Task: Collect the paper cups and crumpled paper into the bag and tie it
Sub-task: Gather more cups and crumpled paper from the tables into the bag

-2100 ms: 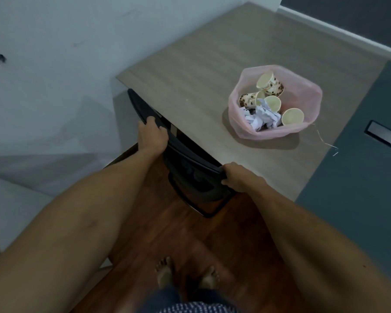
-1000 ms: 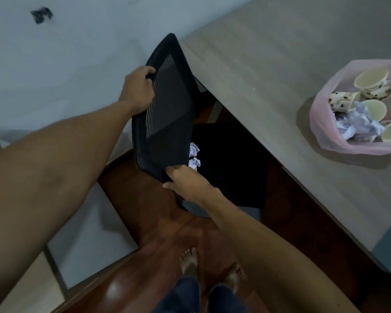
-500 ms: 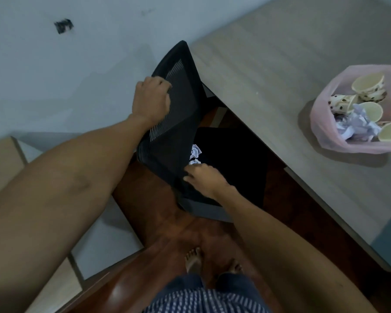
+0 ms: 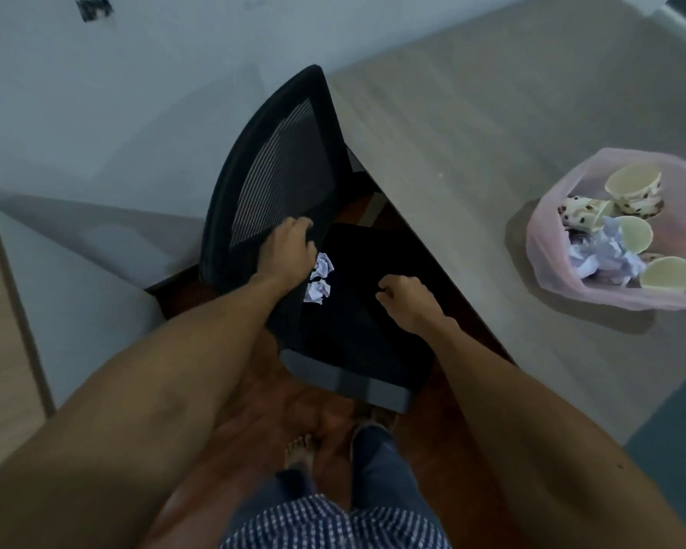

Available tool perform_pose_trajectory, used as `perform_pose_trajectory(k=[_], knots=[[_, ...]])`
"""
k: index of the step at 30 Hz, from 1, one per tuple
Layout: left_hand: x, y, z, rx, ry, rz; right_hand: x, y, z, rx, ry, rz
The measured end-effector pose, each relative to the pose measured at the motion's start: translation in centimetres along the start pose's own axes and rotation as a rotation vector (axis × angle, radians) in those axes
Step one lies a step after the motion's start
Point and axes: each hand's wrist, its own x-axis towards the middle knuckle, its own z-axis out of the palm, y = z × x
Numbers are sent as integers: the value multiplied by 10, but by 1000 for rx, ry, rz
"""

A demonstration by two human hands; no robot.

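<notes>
Risk: two paper balls lie at the rear of the chair seat, mid-frame; a careless sweep could knock them to the floor. The left hand hovers just beside them, grip released; the right hand is loosely curled, grasping nothing. The bag, right of frame on the surface, contains four cups and one paper clump.

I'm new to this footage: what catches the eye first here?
Two white paper balls lie on the black chair seat, between the left hand and right hand. At right, on the table, an open pink bag holds cups and crumpled paper.
</notes>
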Motion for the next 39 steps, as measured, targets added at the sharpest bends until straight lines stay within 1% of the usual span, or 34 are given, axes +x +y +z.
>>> perform_pose_trajectory(k=[3,6,9,12,14,16,20,22,25,27,30,32,34,36,39], knots=[[-6,-3,41,-68,-57,-134,32,12,4,10,-37,-36],[-9,-6,90,-147,-81,-255,72,27,16,25,-74,-50],[-8,-14,145,-231,-95,-391,119,44,39,39,-93,-51],[-1,-26,202,-264,-112,-524,167,60,71,117,-94,-48],[6,-37,238,-234,-132,-565,200,67,95,169,-108,-42],[16,-50,269,-198,-114,-579,231,70,119,216,-124,-43],[31,-72,312,-116,12,-545,287,67,159,311,-124,-126],[38,-83,325,-94,43,-551,309,64,175,342,-137,-165],[46,-94,336,-109,34,-535,331,64,192,322,-127,-162],[44,-95,336,-109,42,-504,333,68,197,263,-52,-143],[34,-88,324,-107,70,-426,317,75,188,311,-2,-77],[24,-78,305,-99,45,-388,299,79,173,332,20,-44],[16,-67,283,-96,8,-370,276,80,153,418,35,12],[8,-50,251,-79,-15,-339,249,75,128,455,83,45],[1,-20,197,-72,39,-249,203,65,89,426,177,37]])
